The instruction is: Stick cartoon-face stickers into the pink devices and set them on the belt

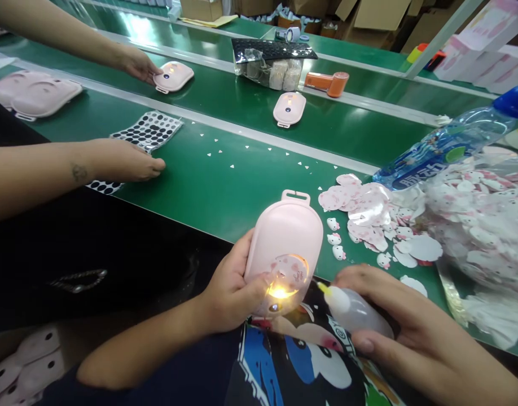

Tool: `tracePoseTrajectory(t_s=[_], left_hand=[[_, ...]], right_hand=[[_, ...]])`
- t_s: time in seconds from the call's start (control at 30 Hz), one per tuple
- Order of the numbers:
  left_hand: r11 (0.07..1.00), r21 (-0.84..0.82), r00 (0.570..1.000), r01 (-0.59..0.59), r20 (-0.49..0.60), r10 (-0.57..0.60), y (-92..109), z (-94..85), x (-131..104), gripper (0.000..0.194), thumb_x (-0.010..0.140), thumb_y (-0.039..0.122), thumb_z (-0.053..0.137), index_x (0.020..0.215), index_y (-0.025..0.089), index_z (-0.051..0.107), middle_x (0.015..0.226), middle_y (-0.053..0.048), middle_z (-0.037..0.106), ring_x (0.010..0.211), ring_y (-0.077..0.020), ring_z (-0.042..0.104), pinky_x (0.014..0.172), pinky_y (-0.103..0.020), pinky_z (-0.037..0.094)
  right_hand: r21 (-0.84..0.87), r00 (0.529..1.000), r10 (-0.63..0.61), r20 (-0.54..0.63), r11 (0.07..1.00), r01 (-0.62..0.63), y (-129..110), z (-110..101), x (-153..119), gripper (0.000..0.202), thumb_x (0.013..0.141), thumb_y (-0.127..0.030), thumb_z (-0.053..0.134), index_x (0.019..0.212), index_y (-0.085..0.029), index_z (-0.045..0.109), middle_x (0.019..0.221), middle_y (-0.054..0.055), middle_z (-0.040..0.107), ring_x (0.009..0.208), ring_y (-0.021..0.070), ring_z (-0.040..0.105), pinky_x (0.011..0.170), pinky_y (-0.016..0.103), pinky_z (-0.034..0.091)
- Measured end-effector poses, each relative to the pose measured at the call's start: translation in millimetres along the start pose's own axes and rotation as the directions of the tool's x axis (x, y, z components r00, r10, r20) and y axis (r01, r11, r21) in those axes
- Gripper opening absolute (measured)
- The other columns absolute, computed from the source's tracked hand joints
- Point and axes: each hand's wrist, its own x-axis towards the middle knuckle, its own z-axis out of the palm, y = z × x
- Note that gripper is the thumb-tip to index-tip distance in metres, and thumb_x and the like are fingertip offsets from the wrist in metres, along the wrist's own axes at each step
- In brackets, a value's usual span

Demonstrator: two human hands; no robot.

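Note:
A pink oval case [284, 237] with a strap loop at its top is gripped by my left hand [236, 285]. Its lower part glows yellow around a round printed area, and my thumb lies beside the light. Close by on the right, my right hand [390, 316] is wrapped round a translucent squeeze bottle [360, 316] with a yellow tip, which points toward the case without touching it. Small cat-face stickers [334, 239] lie in a short column on the green table [191, 186], just beyond my right hand.
Printed cutouts [369, 208], a plastic bag of more [474, 220] and a blue-capped bottle [445, 146] lie right. Another person's hands, at left, touch a pink case [174, 76] and a dotted sheet [151, 129]. Another case [289, 109] and an orange device [326, 83] are farther back.

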Motion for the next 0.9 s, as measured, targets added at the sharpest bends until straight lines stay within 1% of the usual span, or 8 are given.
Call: tracePoseTrajectory(t_s=[0.07, 0.13, 0.23, 0.33, 0.43, 0.57, 0.73, 0.9], left_hand=[[1.0, -0.016, 1.0, -0.015, 0.019, 0.015, 1, 1.0, 0, 0.056, 0.088, 0.027, 0.066, 0.14, 0.036, 0.047, 0.129, 0.0, 0.063, 0.112, -0.0198, 0.062, 0.091, -0.024, 0.054], [0.999, -0.033, 0.998, -0.032, 0.047, 0.033, 2, 2.5, -1, 0.055, 0.089, 0.025, 0.064, 0.139, 0.039, 0.047, 0.128, 0.002, 0.064, 0.112, -0.0177, 0.063, 0.091, -0.022, 0.053], [0.999, -0.008, 0.997, -0.047, 0.065, 0.047, 5, 4.2, -1, 0.054, 0.09, 0.023, 0.064, 0.138, 0.041, 0.047, 0.126, 0.005, 0.065, 0.109, -0.0154, 0.064, 0.091, -0.019, 0.053], [0.999, 0.009, 0.995, -0.054, 0.086, 0.053, 6, 5.0, -2, 0.054, 0.091, 0.024, 0.062, 0.139, 0.041, 0.046, 0.125, 0.004, 0.065, 0.108, -0.0157, 0.064, 0.089, -0.02, 0.054], [0.998, 0.035, 0.993, -0.058, 0.101, 0.054, 5, 4.3, -3, 0.056, 0.091, 0.023, 0.062, 0.141, 0.041, 0.044, 0.127, 0.003, 0.064, 0.107, -0.0174, 0.065, 0.089, -0.023, 0.055], [0.993, 0.092, 0.991, -0.077, 0.118, 0.066, 5, 2.7, -3, 0.061, 0.088, 0.024, 0.065, 0.142, 0.041, 0.042, 0.128, 0.001, 0.063, 0.108, -0.02, 0.064, 0.091, -0.027, 0.055], [0.997, 0.039, 0.986, -0.068, 0.155, 0.061, 7, 5.6, -2, 0.059, 0.089, 0.023, 0.064, 0.141, 0.039, 0.043, 0.123, -0.001, 0.065, 0.103, -0.0203, 0.066, 0.087, -0.028, 0.057], [0.997, 0.018, 0.987, -0.072, 0.146, 0.069, 6, 7.3, -3, 0.057, 0.089, 0.022, 0.063, 0.14, 0.04, 0.044, 0.125, 0.0, 0.066, 0.105, -0.0219, 0.066, 0.088, -0.032, 0.058]], right_hand=[[-0.006, 0.998, -0.002, -0.056, 1.0, 0.002, 1, 3, -1, 0.034, 0.091, -0.035, 0.056, 0.124, -0.031, 0.057, 0.114, 0.004, 0.068, 0.102, 0.0223, 0.068, 0.076, 0.027, 0.06], [-0.03, 0.997, -0.001, -0.074, 1.0, -0.001, 1, 5, -3, 0.035, 0.09, -0.037, 0.058, 0.125, -0.03, 0.057, 0.11, 0.005, 0.071, 0.097, 0.0226, 0.07, 0.073, 0.027, 0.061], [-0.087, 0.993, -0.039, -0.111, 0.996, 0.029, -2, 7, -6, 0.035, 0.089, -0.039, 0.061, 0.123, -0.03, 0.058, 0.109, 0.004, 0.071, 0.091, 0.0199, 0.071, 0.071, 0.025, 0.062], [-0.157, 0.984, -0.064, -0.165, 0.987, 0.038, -3, 7, -10, 0.034, 0.089, -0.039, 0.061, 0.122, -0.031, 0.059, 0.103, 0.003, 0.071, 0.084, 0.0176, 0.071, 0.068, 0.024, 0.061], [-0.203, 0.978, -0.087, -0.192, 0.978, 0.047, -2, 8, -13, 0.033, 0.09, -0.04, 0.06, 0.122, -0.031, 0.059, 0.101, 0.003, 0.071, 0.082, 0.0174, 0.07, 0.067, 0.024, 0.06], [-0.249, 0.972, -0.116, -0.203, 0.966, 0.064, 2, 11, -16, 0.034, 0.091, -0.041, 0.058, 0.124, -0.033, 0.058, 0.106, 0.003, 0.07, 0.086, 0.0183, 0.07, 0.071, 0.026, 0.061], [-0.299, 0.969, -0.125, -0.213, 0.953, 0.058, 4, 11, -16, 0.034, 0.093, -0.043, 0.055, 0.126, -0.035, 0.057, 0.107, 0.002, 0.069, 0.088, 0.0187, 0.069, 0.072, 0.029, 0.061], [-0.303, 0.972, -0.135, -0.191, 0.95, 0.073, 1, 8, -13, 0.031, 0.094, -0.042, 0.052, 0.124, -0.033, 0.058, 0.104, 0.003, 0.069, 0.084, 0.0184, 0.069, 0.068, 0.028, 0.061]])
